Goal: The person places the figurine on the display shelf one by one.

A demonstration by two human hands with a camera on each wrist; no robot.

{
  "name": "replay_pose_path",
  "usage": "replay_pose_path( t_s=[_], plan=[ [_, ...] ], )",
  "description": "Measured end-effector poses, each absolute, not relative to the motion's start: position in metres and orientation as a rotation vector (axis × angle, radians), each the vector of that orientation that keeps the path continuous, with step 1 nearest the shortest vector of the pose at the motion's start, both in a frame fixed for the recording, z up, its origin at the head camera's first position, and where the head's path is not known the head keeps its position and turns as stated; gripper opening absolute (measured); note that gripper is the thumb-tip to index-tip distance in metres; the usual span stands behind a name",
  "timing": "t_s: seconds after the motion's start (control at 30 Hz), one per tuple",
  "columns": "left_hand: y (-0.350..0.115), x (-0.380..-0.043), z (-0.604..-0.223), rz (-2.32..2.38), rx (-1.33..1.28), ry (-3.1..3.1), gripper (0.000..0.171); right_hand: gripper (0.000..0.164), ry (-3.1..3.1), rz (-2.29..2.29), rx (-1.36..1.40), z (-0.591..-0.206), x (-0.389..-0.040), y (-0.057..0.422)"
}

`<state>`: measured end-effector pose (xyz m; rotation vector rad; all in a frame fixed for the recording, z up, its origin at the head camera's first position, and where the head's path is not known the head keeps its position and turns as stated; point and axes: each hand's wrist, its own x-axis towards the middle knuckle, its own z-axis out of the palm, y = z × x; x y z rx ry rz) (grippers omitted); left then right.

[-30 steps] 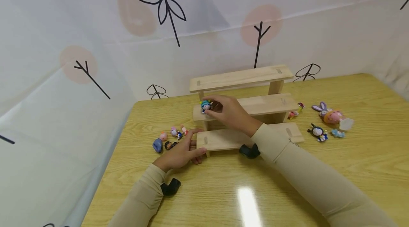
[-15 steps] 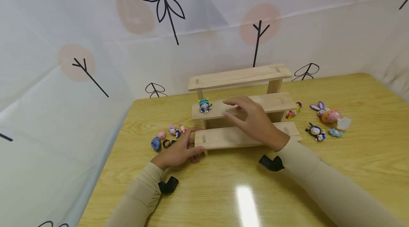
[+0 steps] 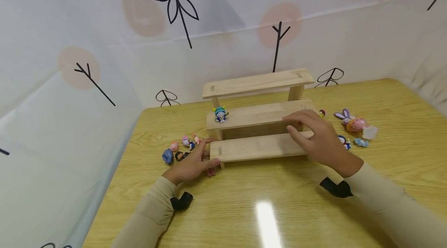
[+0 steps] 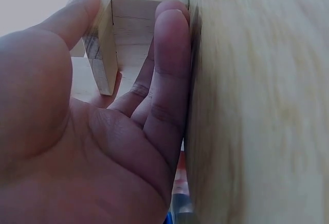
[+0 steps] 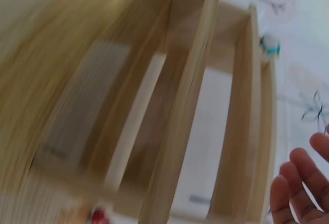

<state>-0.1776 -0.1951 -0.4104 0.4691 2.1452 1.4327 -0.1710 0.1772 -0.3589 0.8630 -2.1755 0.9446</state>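
A small figurine point(image 3: 220, 114) with a teal hat and yellow horns stands at the left end of the middle tier of a three-tier wooden display stand point(image 3: 258, 148). My left hand point(image 3: 190, 165) grips the left end of the lowest tier, thumb at its front corner. In the left wrist view the fingers point(image 4: 169, 64) of that hand lie between wooden boards. Holding nothing, my right hand point(image 3: 319, 139) hovers over the stand's right end with thumb and fingers apart. The right wrist view is blurred, with fingertips point(image 5: 298, 183) at its right edge.
Left of the stand lie several small figurines, among them a blue one point(image 3: 167, 156) and a pink one point(image 3: 174, 146). On the right are a rabbit-eared figurine point(image 3: 354, 123), a light-blue piece point(image 3: 361, 142) and one partly hidden behind my right hand. A patterned cloth point(image 3: 227, 58) hangs behind.
My right hand has let go of the horned figurine, leaving it on the middle tier, and has moved right and toward me. The left hand keeps its place on the stand.
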Motion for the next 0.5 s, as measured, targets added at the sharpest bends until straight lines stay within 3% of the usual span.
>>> replay_pose_path(
  t_s=[0.3,0.5],
  plan=[
    [-0.195,-0.177,-0.411,1.419,0.441,2.135,0.072,0.017,-2.135,0.924,0.58,-0.362,-0.19,0.221],
    [-0.194,-0.175,-0.409,1.421,0.44,2.138,0.07,0.022,-2.267,1.028,0.361,-0.367,-0.2,0.243]
  ],
)
